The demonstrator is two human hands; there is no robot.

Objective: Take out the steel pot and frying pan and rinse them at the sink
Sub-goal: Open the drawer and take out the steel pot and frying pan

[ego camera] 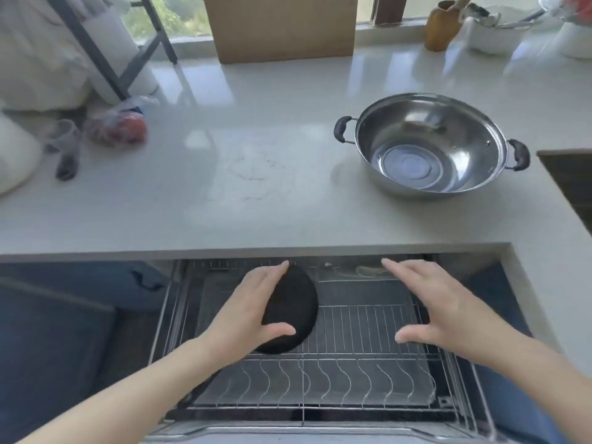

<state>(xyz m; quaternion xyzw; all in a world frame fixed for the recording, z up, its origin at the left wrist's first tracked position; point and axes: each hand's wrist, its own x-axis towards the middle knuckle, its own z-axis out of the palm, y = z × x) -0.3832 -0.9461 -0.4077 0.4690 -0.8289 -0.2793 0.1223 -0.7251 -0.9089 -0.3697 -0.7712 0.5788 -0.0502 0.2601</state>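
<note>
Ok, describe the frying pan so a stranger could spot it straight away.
Start at the pale countertop and drop below its front edge to the pulled-out wire rack drawer. The frying pan lies in the drawer's left half, partly under the left hand. It is the only round, matte black thing there, unlike the shiny steel pot on the counter.

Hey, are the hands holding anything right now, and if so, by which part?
Nothing is gripped. The left hand lies open over the black frying pan in the wire drawer rack; contact cannot be told. The right hand is open.

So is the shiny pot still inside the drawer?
No, out. The steel pot sits upright on the countertop, above the open drawer rack.
</note>
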